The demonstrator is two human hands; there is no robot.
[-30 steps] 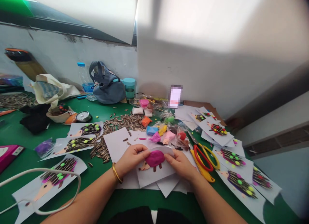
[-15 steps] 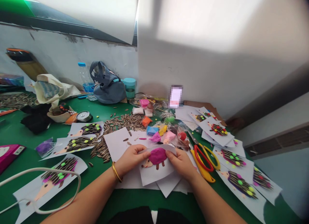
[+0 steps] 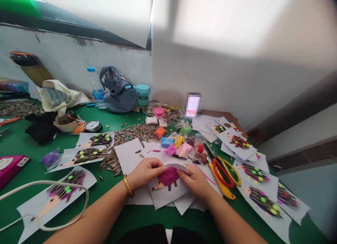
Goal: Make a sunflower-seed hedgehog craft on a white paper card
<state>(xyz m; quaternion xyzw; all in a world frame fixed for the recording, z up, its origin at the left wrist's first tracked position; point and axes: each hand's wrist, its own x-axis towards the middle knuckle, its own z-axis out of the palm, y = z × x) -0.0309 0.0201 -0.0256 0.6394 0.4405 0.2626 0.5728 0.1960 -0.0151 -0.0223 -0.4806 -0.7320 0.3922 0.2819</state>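
Phone [image 3: 193, 105], seemingly, behind held sheet [image 3: 168, 195]

1. No words, numbers or brands can be read.
2. Bottle [image 3: 93, 82]: blue label [image 3: 98, 94], print too small to read.
3. Phone [image 3: 193, 105]: screen pixelated.
4. White panel [image 3: 213, 79] behind the phone: faint marks [image 3: 191, 76], illegible.

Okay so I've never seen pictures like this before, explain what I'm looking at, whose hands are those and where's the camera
There is no machine here: these are a person's own bare hands, seen from a camera worn on their head, looking forward and down. The left hand and right hand hold a sheet of white paper bearing a hedgehog shape with a magenta body. On the green table lie striped seeds, lumps resembling modelling clay, scissors and, to both sides, seed-covered hedgehog pictures dotted with little coloured balls.
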